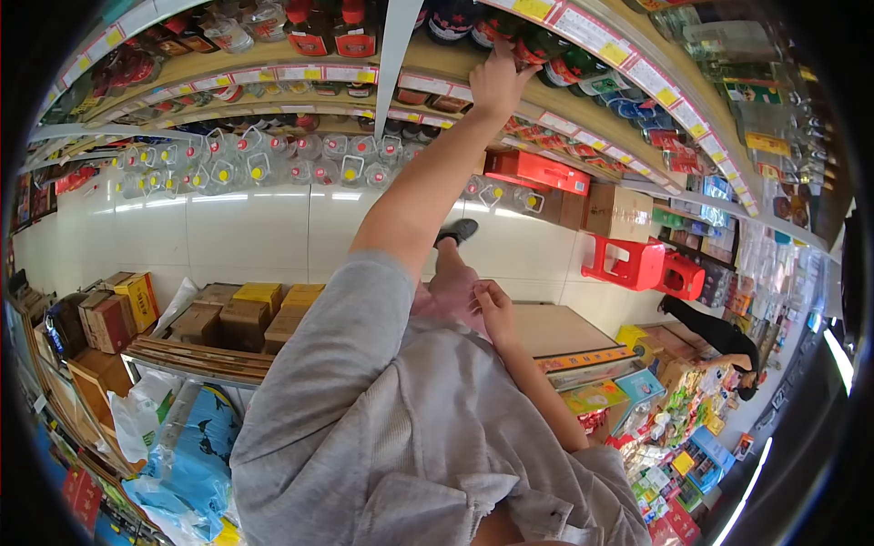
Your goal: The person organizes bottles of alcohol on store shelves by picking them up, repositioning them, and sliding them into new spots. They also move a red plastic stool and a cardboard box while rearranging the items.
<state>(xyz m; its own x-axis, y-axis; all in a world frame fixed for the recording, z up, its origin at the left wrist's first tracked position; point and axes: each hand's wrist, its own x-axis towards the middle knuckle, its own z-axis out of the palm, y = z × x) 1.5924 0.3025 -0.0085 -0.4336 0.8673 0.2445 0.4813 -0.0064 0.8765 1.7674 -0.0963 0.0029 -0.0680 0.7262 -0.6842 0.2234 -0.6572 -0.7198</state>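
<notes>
Bare left arm (414,200) outstretched forward, nearly straight, left hand (498,84) at its far end, thumb (528,73) apart, grip uncertain, partly hidden, bare right arm (537,387) lowered, right hand (494,307) central, loosely curled.

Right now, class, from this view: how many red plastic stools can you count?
2. One red stool stands on the pale floor at the picture's right; the second stool is just right of it. More could be hidden or stacked.

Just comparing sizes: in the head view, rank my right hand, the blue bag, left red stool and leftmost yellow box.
1. Blue bag
2. Left red stool
3. Right hand and leftmost yellow box: too alike to rank
</notes>
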